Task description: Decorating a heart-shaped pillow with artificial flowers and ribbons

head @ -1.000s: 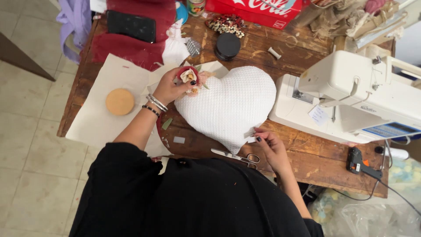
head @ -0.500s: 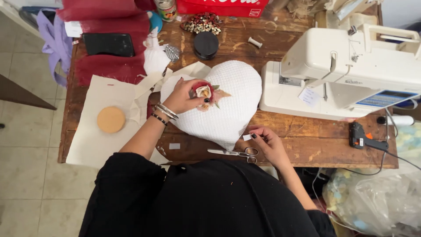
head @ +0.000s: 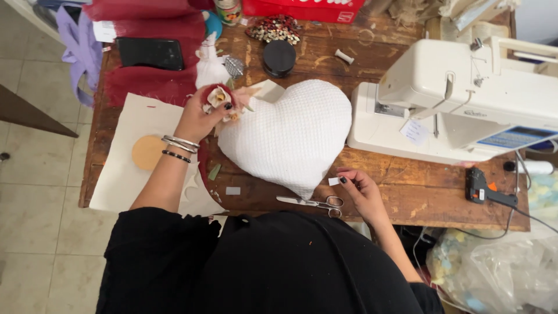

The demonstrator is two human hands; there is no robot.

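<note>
Landmark is the white heart cushion, lying flat mid-bench, point toward me. Far left of the cushion: cream fabric sheet hanging over the bench edge, round tan disc on it. Up-left of the cushion: dark red cloth with a black phone on top.

My left hand, bracelets on the wrist, sits just off the cushion's upper-left lobe, fingers closed around a small fabric flower piece, cream and red petals. It's held beside the cushion, not on it; can't tell if it touches the edge.

Above the cushion: black round lid, pile of beads, small white spool. Below the cushion's tip: scissors lying flat, nobody holding them.

My right hand is just right of the tip, thumb and finger pinched on a tiny white tag. Hands well apart, cushion between them.

Right of the cushion: white sewing machine; lower right, black glue gun with cord.

Progress, my guess: cushion looks stuffed and closed, so sewing seems done. Decoration not yet attached; cushion face bare. Left: placing and fixing the flower.
</note>
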